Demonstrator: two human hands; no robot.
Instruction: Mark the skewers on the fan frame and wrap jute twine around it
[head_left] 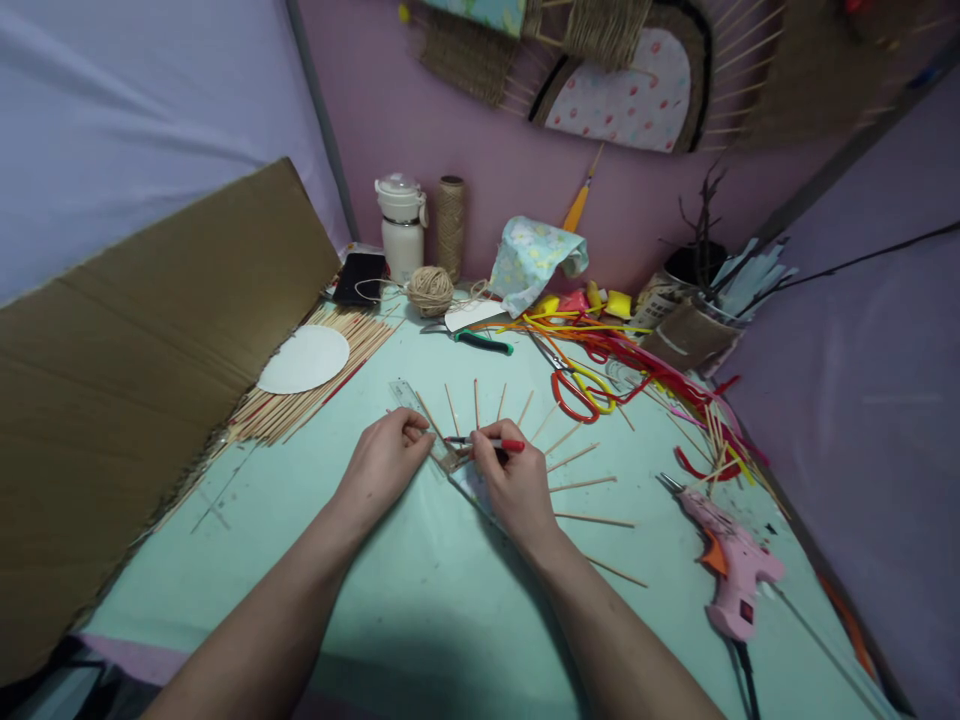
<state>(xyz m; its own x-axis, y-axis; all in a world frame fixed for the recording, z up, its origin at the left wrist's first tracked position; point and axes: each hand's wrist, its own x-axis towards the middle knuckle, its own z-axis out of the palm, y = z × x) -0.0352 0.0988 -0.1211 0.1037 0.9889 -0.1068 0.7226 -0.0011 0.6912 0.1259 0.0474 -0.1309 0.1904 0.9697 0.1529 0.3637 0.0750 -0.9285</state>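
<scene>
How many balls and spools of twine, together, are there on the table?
2. The twine ball lies in front of the white bottle and the tall twine spool; this spool stands upright, to the right of the bottle. Others may be hidden behind the cardboard.

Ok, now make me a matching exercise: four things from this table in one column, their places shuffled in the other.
1. Pink glue gun
2. Red-ended pen
3. White oval piece
4. White lidded bottle

A. On thin wooden sticks
B. Beside the tall brown twine spool
C. In the right hand
D. At the right side of the pale green tabletop

Pairs: 1-D, 2-C, 3-A, 4-B
</scene>
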